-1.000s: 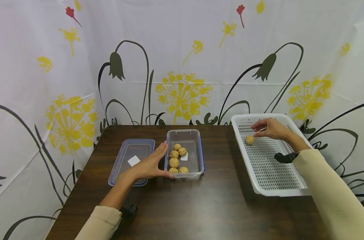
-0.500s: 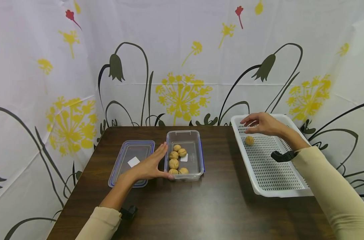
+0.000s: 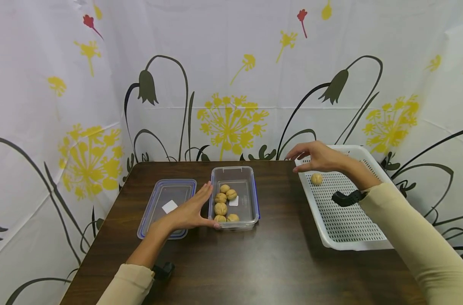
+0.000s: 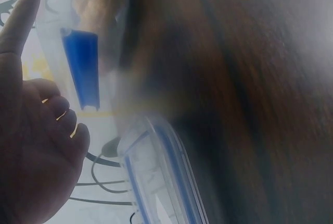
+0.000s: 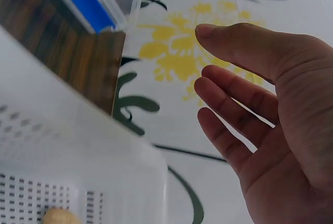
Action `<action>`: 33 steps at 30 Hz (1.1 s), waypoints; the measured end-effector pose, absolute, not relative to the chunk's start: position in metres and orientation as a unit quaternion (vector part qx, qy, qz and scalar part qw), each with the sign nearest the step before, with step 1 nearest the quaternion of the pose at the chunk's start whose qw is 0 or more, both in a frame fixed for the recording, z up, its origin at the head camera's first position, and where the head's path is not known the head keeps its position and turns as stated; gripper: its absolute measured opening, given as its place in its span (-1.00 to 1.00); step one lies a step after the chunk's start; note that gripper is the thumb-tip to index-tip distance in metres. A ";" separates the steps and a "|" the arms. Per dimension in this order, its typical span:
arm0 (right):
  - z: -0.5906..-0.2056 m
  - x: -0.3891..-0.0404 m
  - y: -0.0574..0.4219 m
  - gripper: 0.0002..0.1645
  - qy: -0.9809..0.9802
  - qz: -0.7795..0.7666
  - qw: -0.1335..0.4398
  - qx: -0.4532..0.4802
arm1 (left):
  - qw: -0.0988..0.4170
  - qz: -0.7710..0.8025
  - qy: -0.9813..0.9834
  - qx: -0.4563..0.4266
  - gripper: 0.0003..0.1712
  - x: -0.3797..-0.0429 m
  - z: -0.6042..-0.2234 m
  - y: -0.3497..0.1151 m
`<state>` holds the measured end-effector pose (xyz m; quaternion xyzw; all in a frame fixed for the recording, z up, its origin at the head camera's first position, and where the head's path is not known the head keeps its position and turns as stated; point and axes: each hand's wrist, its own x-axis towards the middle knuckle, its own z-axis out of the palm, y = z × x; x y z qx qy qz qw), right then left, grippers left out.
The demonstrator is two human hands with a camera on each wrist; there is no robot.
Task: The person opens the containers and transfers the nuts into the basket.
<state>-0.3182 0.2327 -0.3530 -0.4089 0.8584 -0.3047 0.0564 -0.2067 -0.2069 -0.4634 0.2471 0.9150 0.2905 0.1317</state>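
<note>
My left hand (image 3: 191, 210) lies along the left side of the clear plastic container (image 3: 244, 212), thumb at its near corner and fingers straight along its left wall. Several walnuts (image 3: 220, 209) sit in the container's left half, beside a white label. Over the far left corner of the white perforated basket (image 3: 322, 235), my right hand (image 3: 317, 156) is raised, fingers apart and relaxed. Nothing shows between the right thumb (image 5: 234, 44) and the visible fingers in the right wrist view; the index finger is hidden there. One walnut (image 3: 317, 178) lies in the basket, just below that hand.
The container's blue-edged lid (image 3: 155, 203) lies flat on the dark wooden table (image 3: 269, 262), left of the container and partly behind my left forearm. A flower-printed cloth (image 3: 231, 55) hangs behind the table's far edge.
My right hand has moved left and slightly up, from beside the walnut to the basket's left rim. That walnut stays in place. My left hand has not moved.
</note>
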 end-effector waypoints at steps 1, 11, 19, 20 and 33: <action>-0.352 -0.318 0.229 -0.55 0.856 -0.303 0.057 -0.416 | 0.131 0.290 0.915 0.247 0.51 -0.207 -0.464 -0.207; -0.349 -0.309 0.187 -0.52 0.842 -0.264 0.086 -0.463 | 0.133 0.287 0.917 0.243 0.51 -0.207 -0.464 -0.208; -0.353 -0.306 0.155 -0.52 0.826 -0.245 0.120 -0.494 | 0.135 0.287 0.916 0.246 0.51 -0.207 -0.464 -0.208; -0.354 -0.306 0.151 -0.51 0.821 -0.245 0.126 -0.500 | 0.136 0.288 0.916 0.246 0.51 -0.208 -0.464 -0.208; -0.376 -0.305 0.111 -0.51 0.795 -0.225 0.193 -0.529 | 0.136 0.287 0.916 0.247 0.52 -0.210 -0.466 -0.209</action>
